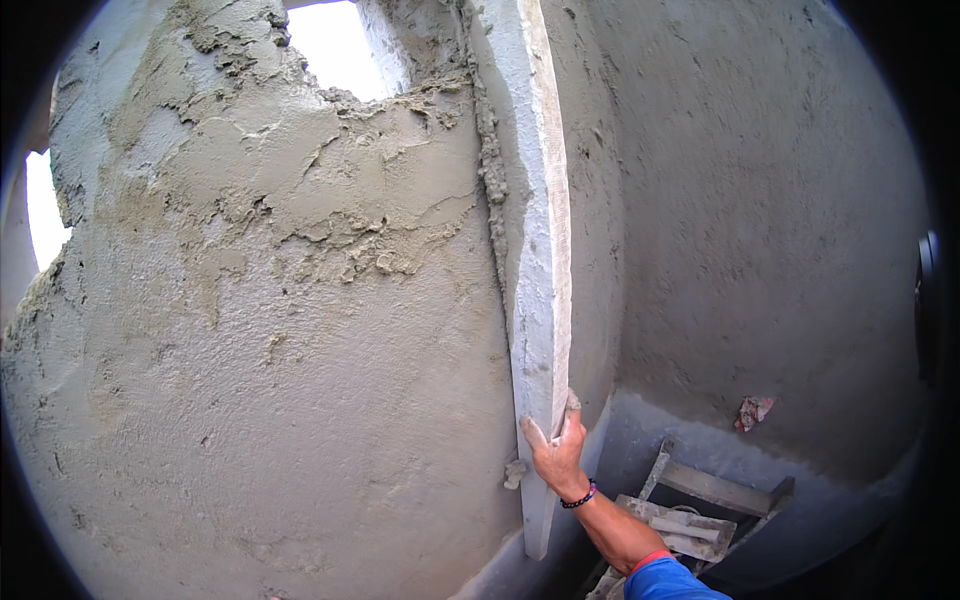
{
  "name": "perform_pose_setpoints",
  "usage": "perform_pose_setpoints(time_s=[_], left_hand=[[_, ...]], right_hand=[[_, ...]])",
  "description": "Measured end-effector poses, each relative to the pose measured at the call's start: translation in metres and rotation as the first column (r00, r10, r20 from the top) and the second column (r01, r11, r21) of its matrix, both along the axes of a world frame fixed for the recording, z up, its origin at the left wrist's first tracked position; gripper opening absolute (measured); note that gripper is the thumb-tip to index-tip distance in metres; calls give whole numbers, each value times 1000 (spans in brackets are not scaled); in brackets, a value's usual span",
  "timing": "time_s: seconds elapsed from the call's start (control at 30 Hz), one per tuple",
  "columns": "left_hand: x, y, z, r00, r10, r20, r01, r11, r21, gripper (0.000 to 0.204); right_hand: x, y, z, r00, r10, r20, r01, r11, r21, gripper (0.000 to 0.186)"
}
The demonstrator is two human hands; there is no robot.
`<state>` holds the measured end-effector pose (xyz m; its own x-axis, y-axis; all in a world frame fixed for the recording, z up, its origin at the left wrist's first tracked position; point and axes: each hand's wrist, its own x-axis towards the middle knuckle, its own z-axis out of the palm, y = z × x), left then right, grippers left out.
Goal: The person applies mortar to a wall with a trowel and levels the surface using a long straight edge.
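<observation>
My right hand (557,447), with a dark bracelet at the wrist, grips a long, pale, plaster-crusted straightedge (540,240) near its lower end, thumb on the left face and fingers round the right. The bar stands nearly upright along the edge of a plastered wall (260,350), beside a thick bead of wet mortar (491,165). Rough, uneven mortar (370,245) covers the upper part of this wall, while the lower part is flatter. My left hand is out of view.
Openings show bright daylight at top (335,50) and left (45,210). A darker plastered wall (760,220) forms the right side. Low on it lies a red-and-white scrap (754,411). Below, a ladder-like wooden frame (715,487) carries a mortar-stained board (680,530). A dark object (922,300) sits at the right rim.
</observation>
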<state>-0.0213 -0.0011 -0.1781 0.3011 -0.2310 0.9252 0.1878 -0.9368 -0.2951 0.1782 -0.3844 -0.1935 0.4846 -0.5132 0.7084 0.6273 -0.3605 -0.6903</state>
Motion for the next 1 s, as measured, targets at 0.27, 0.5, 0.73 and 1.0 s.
perform_pose_setpoints(time_s=[0.27, 0.5, 0.73, 1.0], left_hand=[[15, 14, -20, 1000, -20, 11, 21, 1000, -3, 73], [15, 10, -12, 999, -22, 27, 22, 1000, -7, 72], [15, 13, -17, 999, -43, -6, 43, 999, -1, 73], [18, 11, -19, 999, -38, -19, 38, 999, -14, 73]], right_hand=[[-18, 42, -110, 990, -23, -140, 20, 1000, -21, 57], [24, -14, -8, 998, -43, -40, 47, 992, 118, 59], [88, -120, 136, 979, -198, 46, 196, 980, 48, 57], [122, -166, 153, 961, -274, 42, 275, 962, -1, 55]])
